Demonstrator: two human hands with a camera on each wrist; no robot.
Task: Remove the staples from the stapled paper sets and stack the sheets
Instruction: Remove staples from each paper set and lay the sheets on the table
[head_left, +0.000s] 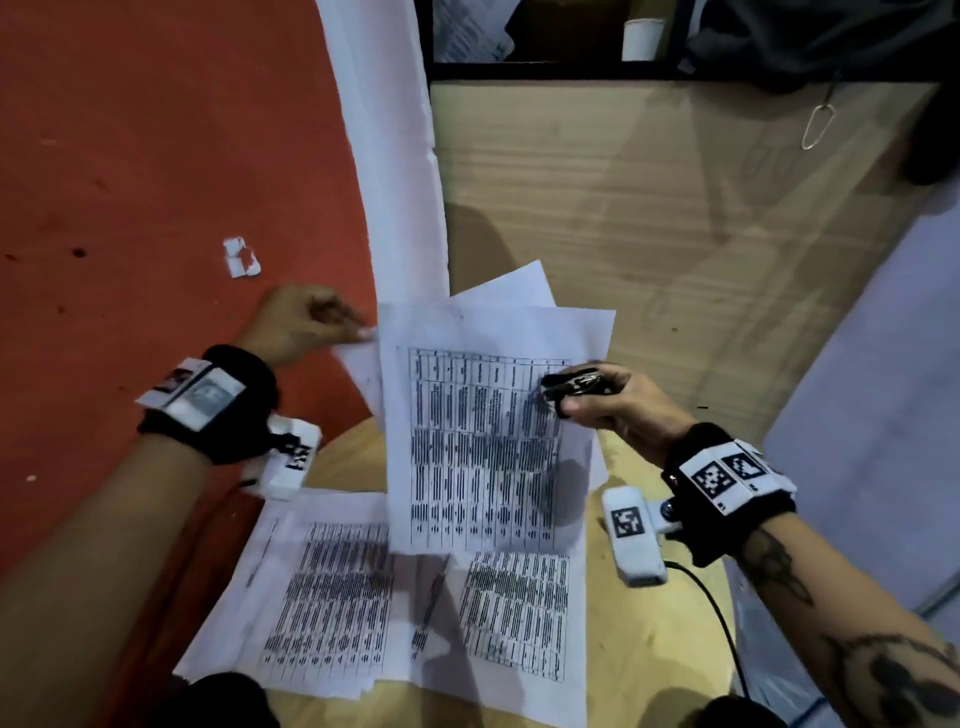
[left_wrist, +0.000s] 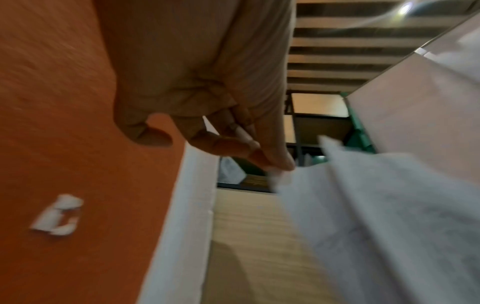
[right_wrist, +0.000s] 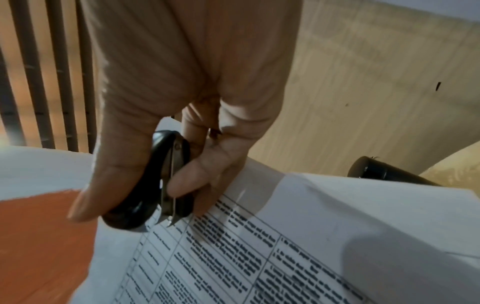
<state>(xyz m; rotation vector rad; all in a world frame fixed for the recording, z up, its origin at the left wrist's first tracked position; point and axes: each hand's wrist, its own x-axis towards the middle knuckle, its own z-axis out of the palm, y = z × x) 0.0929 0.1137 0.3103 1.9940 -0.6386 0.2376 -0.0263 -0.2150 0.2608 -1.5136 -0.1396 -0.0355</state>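
Note:
A printed sheet with a table (head_left: 488, 431) hangs in the air over the round wooden table (head_left: 649, 649), with blank sheets (head_left: 514, 291) fanned out behind it. My left hand (head_left: 358, 330) pinches the left corner of a back sheet (head_left: 358, 364); the left wrist view shows the left hand (left_wrist: 272, 162) with its thumb and fingers on that paper (left_wrist: 363, 216). My right hand (head_left: 561, 402) grips a black staple remover (head_left: 571, 387) at the sheet's right edge. In the right wrist view the staple remover (right_wrist: 155, 185) has its claws closed above the printed sheet (right_wrist: 259, 257). More printed sheets (head_left: 337, 597) lie below.
A torn paper scrap (head_left: 240, 258) lies on the red floor (head_left: 130, 156). A long white strip (head_left: 400, 182) runs along a wooden panel (head_left: 623, 208). A white cup (head_left: 642, 40) and a wire clip (head_left: 818, 127) are far back. A black cable (head_left: 711, 613) crosses the table.

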